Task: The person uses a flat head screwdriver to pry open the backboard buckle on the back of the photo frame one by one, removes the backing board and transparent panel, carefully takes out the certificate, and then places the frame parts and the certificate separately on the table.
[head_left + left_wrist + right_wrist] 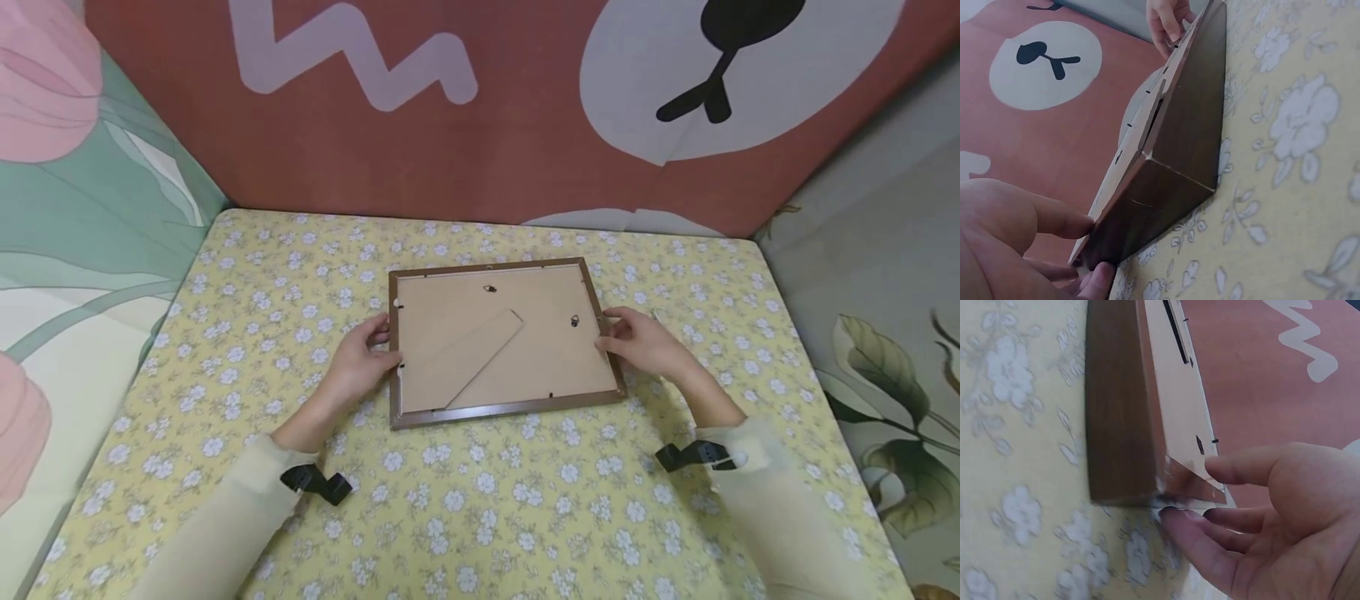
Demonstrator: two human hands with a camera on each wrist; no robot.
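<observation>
A brown picture frame (450, 412) lies with its back upward, showing a tan backing board (555, 358) with a fold-out stand flap (468, 358) lying flat and two small hanging rings. My left hand (358, 358) grips the frame's left side, thumb on the upper edge and fingers against the side. On the opposite side my right hand (645, 337) holds the frame, its thumb over the rim and its other fingers low at the side. Both wrist views show the frame's deep brown side wall (1185, 112) close to the cloth; whether it is slightly raised I cannot tell.
A yellow flowered cloth (480, 508) covers the table beneath the frame. Behind the table stands a red-brown panel (525, 150) with a cartoon face. Printed panels (142, 192) flank it left and right. Each wrist carries a black camera mount (315, 482).
</observation>
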